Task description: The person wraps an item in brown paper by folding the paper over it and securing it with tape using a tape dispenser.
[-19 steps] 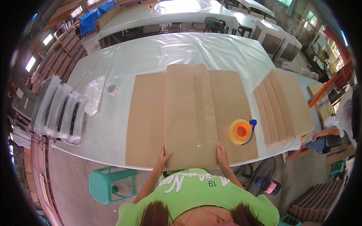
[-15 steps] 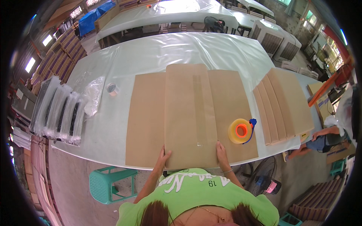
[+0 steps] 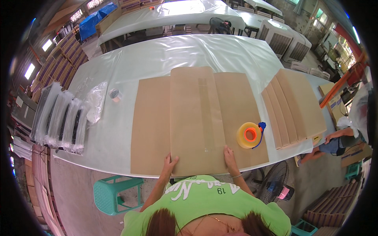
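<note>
A long folded piece of brown cardboard (image 3: 187, 122) lies lengthwise before me, with a strip of clear tape (image 3: 205, 114) running along its right part. Under it a wider flat cardboard sheet (image 3: 151, 129) shows on both sides. At the near left edge of the folded piece, my left hand (image 3: 169, 165) is closed on the border, thumb on top. My right hand (image 3: 231, 160) grips the opposite edge, its fingers partly hidden. Close to that hand, a yellowish tape roll (image 3: 239, 137) with an orange core and a blue-tipped holder rests on the sheet.
Plastic-wrapped bundles (image 3: 59, 120), a clear bag (image 3: 96, 103) and a small roll (image 3: 115, 94) are on the table's left. A row of folded cardboard (image 3: 293, 108) stands at right. A green stool (image 3: 114, 194) and a fan (image 3: 273, 183) flank me; another person (image 3: 334, 143) is far right.
The view has shifted slightly, moving the table and its things a little to the left. Both hands keep their places on the folded cardboard's edges.
</note>
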{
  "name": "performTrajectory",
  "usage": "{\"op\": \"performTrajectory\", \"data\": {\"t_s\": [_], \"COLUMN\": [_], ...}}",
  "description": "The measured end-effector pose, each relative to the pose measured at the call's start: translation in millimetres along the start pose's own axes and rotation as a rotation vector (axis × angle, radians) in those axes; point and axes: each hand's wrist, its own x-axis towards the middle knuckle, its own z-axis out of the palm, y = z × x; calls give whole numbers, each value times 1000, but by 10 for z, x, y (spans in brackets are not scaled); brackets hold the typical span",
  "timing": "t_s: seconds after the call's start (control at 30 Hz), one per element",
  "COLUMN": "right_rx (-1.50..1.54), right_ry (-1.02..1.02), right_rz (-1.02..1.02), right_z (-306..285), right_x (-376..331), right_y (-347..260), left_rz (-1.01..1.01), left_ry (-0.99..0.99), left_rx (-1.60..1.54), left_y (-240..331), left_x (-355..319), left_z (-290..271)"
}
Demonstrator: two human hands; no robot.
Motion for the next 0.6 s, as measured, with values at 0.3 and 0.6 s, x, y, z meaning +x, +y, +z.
{"op": "performTrajectory", "data": {"t_s": [0.3,0.6], "right_rx": [-82,-219], "right_ry": [33,81], "right_rz": [-159,-83], "right_z": [27,43], "right_x": [-25,-84], "right_y": [-3,-187], "left_rz": [92,18], "left_ry": [-5,37], "left_rx": [37,10], "left_y": [-351,-130], "left_x": [163,57], "left_z": [-6,125]}}
